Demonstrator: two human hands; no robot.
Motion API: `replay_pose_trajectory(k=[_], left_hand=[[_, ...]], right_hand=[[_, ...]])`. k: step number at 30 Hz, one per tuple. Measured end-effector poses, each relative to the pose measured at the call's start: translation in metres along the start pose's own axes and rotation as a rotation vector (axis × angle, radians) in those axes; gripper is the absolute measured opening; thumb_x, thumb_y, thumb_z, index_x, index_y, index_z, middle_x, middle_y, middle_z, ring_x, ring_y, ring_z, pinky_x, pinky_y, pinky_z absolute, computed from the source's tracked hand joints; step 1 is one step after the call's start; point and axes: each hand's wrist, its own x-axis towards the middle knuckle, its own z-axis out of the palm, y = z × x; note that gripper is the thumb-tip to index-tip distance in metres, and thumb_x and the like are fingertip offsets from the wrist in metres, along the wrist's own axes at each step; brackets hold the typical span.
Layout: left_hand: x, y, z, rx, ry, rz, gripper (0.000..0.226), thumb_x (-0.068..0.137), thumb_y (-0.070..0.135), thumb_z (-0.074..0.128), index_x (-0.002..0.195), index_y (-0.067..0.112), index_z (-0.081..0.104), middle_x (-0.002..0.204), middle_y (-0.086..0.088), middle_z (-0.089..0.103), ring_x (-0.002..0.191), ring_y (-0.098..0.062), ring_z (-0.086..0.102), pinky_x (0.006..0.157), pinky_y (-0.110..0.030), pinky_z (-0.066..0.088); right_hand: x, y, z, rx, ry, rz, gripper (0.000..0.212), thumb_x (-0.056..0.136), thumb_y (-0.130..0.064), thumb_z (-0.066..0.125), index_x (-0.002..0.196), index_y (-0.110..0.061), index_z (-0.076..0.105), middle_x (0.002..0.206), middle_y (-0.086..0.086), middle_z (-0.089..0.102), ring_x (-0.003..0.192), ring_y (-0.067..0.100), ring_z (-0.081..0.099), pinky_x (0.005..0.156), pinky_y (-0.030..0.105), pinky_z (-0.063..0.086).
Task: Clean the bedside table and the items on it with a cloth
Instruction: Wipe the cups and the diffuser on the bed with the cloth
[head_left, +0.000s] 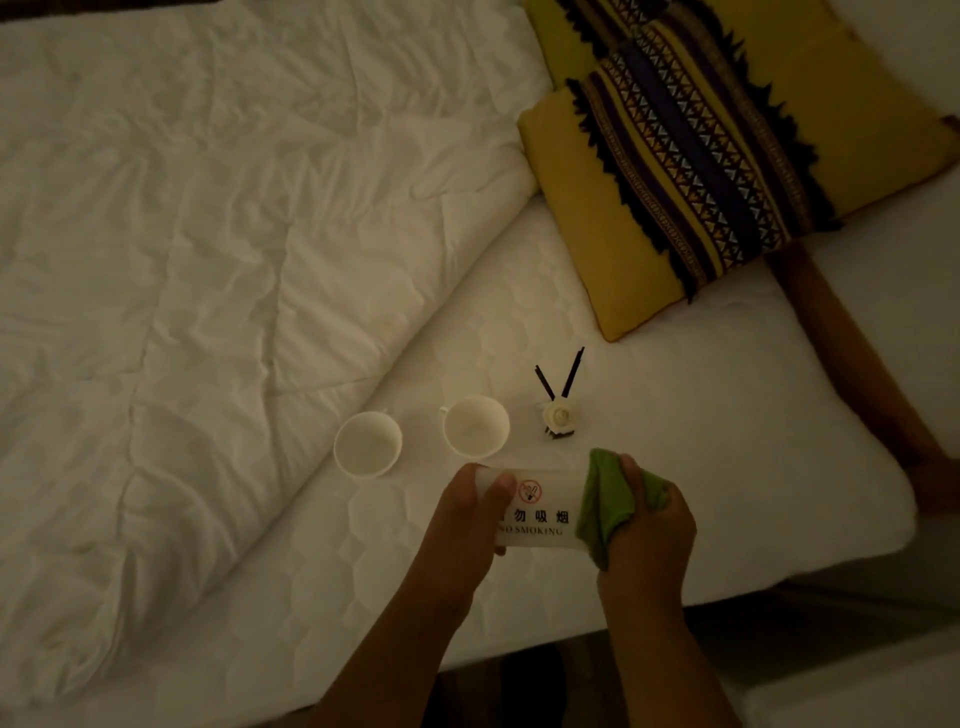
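Your left hand grips the no-smoking sign above the bed. Your right hand presses a bunched green cloth against the sign's right end.

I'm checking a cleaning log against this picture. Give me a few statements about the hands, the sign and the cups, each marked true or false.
1. The right hand holds a green cloth against the no-smoking sign. True.
2. The left hand is resting flat on the mattress. False: it grips the sign's left end.
3. Two white cups stand upright on the bed beyond the sign. True.
4. The small diffuser with a white flower stands to the left of both cups. False: it stands to their right.
5. The yellow patterned pillows lie on the floor. False: they lie on the bed.
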Motion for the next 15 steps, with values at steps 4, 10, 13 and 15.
replay_pose_trajectory(k=[4,10,13,15], left_hand=[[0.012,-0.008,0.026,-0.067,-0.004,-0.063,0.016,0.099,0.025,0.047,0.108,0.017,0.058,0.1,-0.002,0.07,0.092,-0.018,0.066,0.071,-0.025,0.056],[0.043,-0.014,0.081,-0.205,-0.043,-0.155,0.02,0.093,0.009,0.053,0.111,0.018,0.056,0.108,-0.004,0.067,0.101,-0.022,0.063,0.07,-0.028,0.054],[0.066,-0.019,0.115,-0.182,-0.075,-0.17,0.03,0.092,0.002,0.051,0.114,0.022,0.051,0.108,0.001,0.064,0.099,-0.019,0.061,0.073,-0.029,0.055],[0.083,-0.021,0.131,-0.167,-0.103,-0.185,0.031,0.092,0.0,0.048,0.116,0.021,0.048,0.109,0.0,0.062,0.098,-0.018,0.06,0.073,-0.028,0.055]], right_hand=[[0.017,0.021,-0.027,0.15,0.069,0.27,0.034,0.083,-0.042,0.07,0.097,-0.011,0.067,0.095,0.017,0.07,0.085,0.034,0.069,0.072,0.045,0.058],[0.037,0.042,-0.062,0.096,0.107,0.424,0.033,0.084,-0.045,0.066,0.091,-0.013,0.065,0.092,0.012,0.065,0.085,0.032,0.063,0.075,0.048,0.055],[0.048,0.05,-0.072,0.07,0.067,0.447,0.031,0.089,-0.042,0.06,0.095,-0.011,0.063,0.099,0.014,0.065,0.078,0.025,0.059,0.059,0.032,0.045],[0.054,0.054,-0.076,0.012,0.049,0.458,0.038,0.088,-0.045,0.06,0.105,-0.01,0.062,0.102,0.013,0.063,0.082,0.025,0.058,0.064,0.032,0.044]])
